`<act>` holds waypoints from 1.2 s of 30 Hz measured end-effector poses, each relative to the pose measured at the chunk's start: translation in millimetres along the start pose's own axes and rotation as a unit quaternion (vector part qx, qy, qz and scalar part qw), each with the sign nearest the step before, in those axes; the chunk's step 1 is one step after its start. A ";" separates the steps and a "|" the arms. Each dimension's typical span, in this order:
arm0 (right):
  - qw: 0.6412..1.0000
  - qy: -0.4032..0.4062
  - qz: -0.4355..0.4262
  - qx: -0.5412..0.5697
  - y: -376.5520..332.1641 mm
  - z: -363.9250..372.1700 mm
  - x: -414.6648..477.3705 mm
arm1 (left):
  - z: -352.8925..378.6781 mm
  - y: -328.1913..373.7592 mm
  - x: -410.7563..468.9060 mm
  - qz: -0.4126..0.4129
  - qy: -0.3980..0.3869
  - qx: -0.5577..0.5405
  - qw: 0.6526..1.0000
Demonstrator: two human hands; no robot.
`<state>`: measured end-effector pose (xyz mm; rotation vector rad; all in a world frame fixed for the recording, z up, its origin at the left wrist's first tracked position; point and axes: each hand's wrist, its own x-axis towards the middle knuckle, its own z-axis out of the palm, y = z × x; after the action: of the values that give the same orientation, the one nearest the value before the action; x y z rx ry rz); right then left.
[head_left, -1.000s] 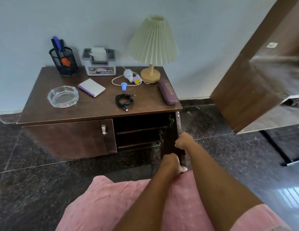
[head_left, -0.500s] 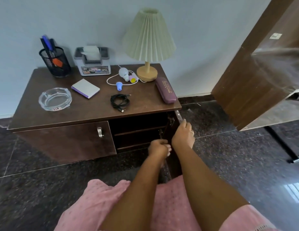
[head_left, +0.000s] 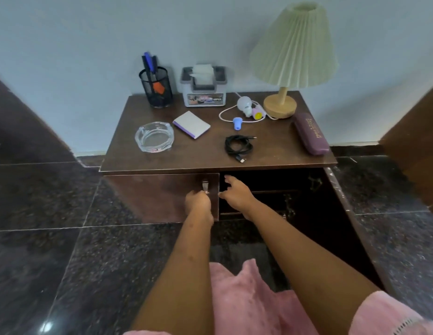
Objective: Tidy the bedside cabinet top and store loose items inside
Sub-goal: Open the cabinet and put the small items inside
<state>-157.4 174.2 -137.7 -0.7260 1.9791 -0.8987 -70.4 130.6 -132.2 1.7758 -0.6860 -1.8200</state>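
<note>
gripping the door handle (head_left: 205, 186), left hand (head_left: 198, 203); right hand (head_left: 236, 194) beside.

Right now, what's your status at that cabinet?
Left hand closed at left door's handle; right hand open at that door's edge. Right door open. Cable, case, ashtray still on top. Nothing in the way.
</note>
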 end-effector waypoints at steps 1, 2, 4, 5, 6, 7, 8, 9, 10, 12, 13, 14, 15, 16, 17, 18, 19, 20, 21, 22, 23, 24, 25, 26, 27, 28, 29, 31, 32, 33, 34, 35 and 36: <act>1.000 -0.013 -0.007 0.012 -2.6 6.7 5.7 | -2.2 0.4 2.3 0.003 0.007 -0.002 1.000; 0.999 -0.018 -0.012 0.025 -5.2 12.9 11.7 | -4.1 0.2 5.2 0.003 0.011 -0.004 1.000; 0.998 -0.008 -0.012 0.056 -7.0 19.2 20.4 | -6.2 -2.6 8.4 0.004 0.001 -0.011 1.000; 0.998 -0.004 -0.008 0.063 -6.4 19.6 22.6 | -6.7 -4.5 10.6 0.012 -0.002 -0.011 1.000; 0.998 -0.001 -0.010 0.063 -5.5 17.8 23.2 | -6.4 -5.7 12.5 0.023 -0.004 -0.007 1.000; 0.998 0.003 -0.017 0.058 -3.9 14.5 22.5 | -5.6 -6.1 13.4 0.037 -0.004 -0.002 0.999; 0.998 0.011 -0.017 0.056 -2.3 10.7 20.3 | -4.8 -6.3 13.5 0.044 -0.006 0.000 0.999; 0.998 0.018 -0.005 0.064 0.1 7.7 16.6 | -3.6 -6.0 13.0 0.042 -0.007 -0.001 0.999; 0.996 0.018 0.016 0.085 1.5 6.1 10.9 | -2.2 -6.5 12.3 0.031 -0.005 -0.003 1.000; 0.990 -0.018 0.063 0.123 2.9 6.6 -1.5 | -0.9 -5.8 4.2 0.003 0.013 -0.001 1.000; 0.990 -0.046 0.070 0.114 2.3 7.1 -8.8 | -2.1 -5.2 -0.8 -0.008 0.027 0.003 1.000; 0.991 -0.074 0.067 0.087 1.0 8.0 -16.0 | -5.4 -5.2 -3.4 -0.016 0.048 0.009 0.999; 0.992 -0.102 0.057 0.055 -0.6 9.8 -23.7 | -11.6 -5.2 -5.5 -0.017 0.072 0.016 0.997; 0.990 -0.131 0.049 0.022 -3.0 12.0 -33.0 | -20.4 -5.7 -8.1 -0.006 0.098 0.023 0.995; 0.985 -0.169 0.048 -0.005 -5.7 15.1 -42.4 | -31.7 -8.1 -10.7 0.012 0.119 0.035 0.992; 0.975 -0.215 0.055 -0.025 -9.1 19.7 -51.9 | -44.8 -10.8 -13.3 0.027 0.139 0.049 0.989; 0.962 -0.260 0.064 -0.047 -12.7 25.8 -61.0 | -59.0 -12.3 -16.1 0.035 0.159 0.064 0.985; 0.948 -0.300 0.068 -0.083 -18.3 33.4 -71.1 | -72.9 -13.7 -18.9 0.038 0.178 0.076 0.980; 0.932 -0.330 0.057 -0.137 -25.4 43.5 -78.8 | -86.9 -13.8 -22.7 0.040 0.194 0.093 0.976; 0.915 -0.346 0.020 -0.207 -34.7 54.9 -85.0 | -99.4 -14.4 -26.2 0.045 0.202 0.117 0.971; 0.894 -0.340 -0.041 -0.290 -46.7 65.9 -89.3 | -110.9 -13.9 -31.1 0.051 0.203 0.149 0.966; 0.869 -0.316 -0.107 -0.365 -60.0 76.1 -93.2 | -121.6 -13.3 -35.4 0.057 0.202 0.184 0.960; 0.845 -0.286 -0.166 -0.421 -73.8 85.6 -96.1 | -132.0 -12.9 -39.7 0.062 0.203 0.218 0.953; 0.829 -0.263 -0.209 -0.447 -86.3 93.7 -97.9 | -142.3 -12.5 -43.6 0.064 0.206 0.249 0.944; 0.820 -0.251 -0.244 -0.454 -96.6 101.8 -98.5 | -152.8 -12.6 -45.9 0.066 0.209 0.276 0.936; 0.808 -0.242 -0.274 -0.462 -103.6 111.1 -99.4 | -163.5 -12.0 -47.3 0.069 0.213 0.301 0.927; 0.794 -0.235 -0.298 -0.475 -108.1 121.9 -102.5 | -174.6 -10.8 -47.6 0.074 0.221 0.327 0.916; 0.755 -0.223 -0.334 -0.518 -106.1 149.1 -111.9 | -196.6 -9.0 -44.0 0.084 0.255 0.380 0.885; 0.741 -0.220 -0.340 -0.535 -101.6 164.2 -116.3 | -206.5 -8.8 -40.5 0.088 0.277 0.406 0.866; 0.736 -0.220 -0.339 -0.543 -97.3 178.3 -119.5 | -215.2 -9.3 -36.2 0.093 0.297 0.430 0.847; 0.736 -0.218 -0.336 -0.546 -94.0 190.2 -121.8 | -222.3 -10.2 -32.3 0.097 0.316 0.450 0.829; 0.735 -0.212 -0.336 -0.549 -93.4 199.5 -122.5 | -227.5 -11.8 -28.5 0.101 0.334 0.465 0.813; 0.733 -0.206 -0.339 -0.552 -94.5 205.8 -122.1 | -230.7 -13.3 -25.7 0.107 0.352 0.474 0.800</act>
<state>93.8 144.2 -91.4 -2.1981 1.6681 0.2604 160.7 155.4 -126.8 2.5847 -1.5206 -0.4832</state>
